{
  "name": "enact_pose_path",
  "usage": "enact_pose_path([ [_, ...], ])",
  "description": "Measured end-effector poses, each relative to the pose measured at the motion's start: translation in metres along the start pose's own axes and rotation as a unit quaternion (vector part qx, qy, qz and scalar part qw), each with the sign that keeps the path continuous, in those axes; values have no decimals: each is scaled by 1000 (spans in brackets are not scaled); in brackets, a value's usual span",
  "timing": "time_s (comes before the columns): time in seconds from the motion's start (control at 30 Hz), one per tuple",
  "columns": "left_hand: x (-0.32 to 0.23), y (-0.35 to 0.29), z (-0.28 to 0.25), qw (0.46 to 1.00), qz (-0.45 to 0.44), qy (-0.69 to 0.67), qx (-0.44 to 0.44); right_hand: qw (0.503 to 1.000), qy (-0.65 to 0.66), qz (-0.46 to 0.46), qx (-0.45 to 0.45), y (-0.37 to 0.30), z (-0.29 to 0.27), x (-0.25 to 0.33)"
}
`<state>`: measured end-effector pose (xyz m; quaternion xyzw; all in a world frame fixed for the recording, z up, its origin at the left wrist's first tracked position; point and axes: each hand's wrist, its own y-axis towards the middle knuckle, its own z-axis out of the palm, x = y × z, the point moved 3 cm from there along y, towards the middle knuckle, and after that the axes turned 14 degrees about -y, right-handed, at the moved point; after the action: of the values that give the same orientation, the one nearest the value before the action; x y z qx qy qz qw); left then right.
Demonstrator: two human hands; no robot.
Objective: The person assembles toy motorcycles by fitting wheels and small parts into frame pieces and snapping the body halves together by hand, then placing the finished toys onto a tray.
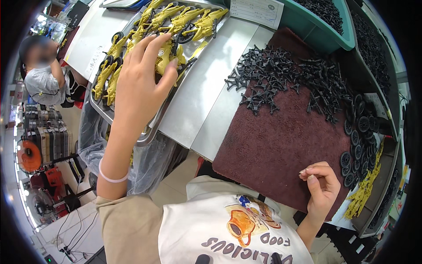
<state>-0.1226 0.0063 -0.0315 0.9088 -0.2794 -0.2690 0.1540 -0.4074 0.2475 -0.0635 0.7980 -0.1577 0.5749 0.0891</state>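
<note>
Lying between the thumb and forefinger of the left hand (145,72), a yellow toy motorcycle (163,59) is seen, partly covered by that hand; whether it is gripped or merely touched cannot be told. Left fingers spread, thumb held apart. More yellow toy motorcycles (204,25) are ranged in the metal tray (147,140), beyond the fingertips and to the left of the hand. Right hand (323,187) held well apart from the left, over the near right part of a maroon cloth (281,141); fingers curled toward the thumb, any contents not made out. Small black plastic parts (268,72) are heaped on the cloth's far part, between tray and teal bin (303,26). Black spoked wheels (363,124) are piled just beside the right hand, with yellow plastic pieces (365,193) further right. Bare metal tabletop (220,101) is exposed between tray and cloth.
</note>
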Motion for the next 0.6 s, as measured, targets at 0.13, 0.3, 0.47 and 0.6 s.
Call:
enact_pose_path([
  [0.13, -1, 5, 3, 1000, 28, 1, 12, 1000, -1, -5, -1, -1, 2, 1],
  [0.3, 3, 0, 0, 1000, 15, -12, 19, 1000, -2, 4, -5, -5, 3, 0],
  [0.47, 28, -9, -37, 989, 6, -110, -104, 1000, -9, -2, -13, -8, -5, -1],
  [0.6, 173, -113, -78, 901, -179, -110, -379, 1000, -11, -14, -25, -11, -6, -1],
])
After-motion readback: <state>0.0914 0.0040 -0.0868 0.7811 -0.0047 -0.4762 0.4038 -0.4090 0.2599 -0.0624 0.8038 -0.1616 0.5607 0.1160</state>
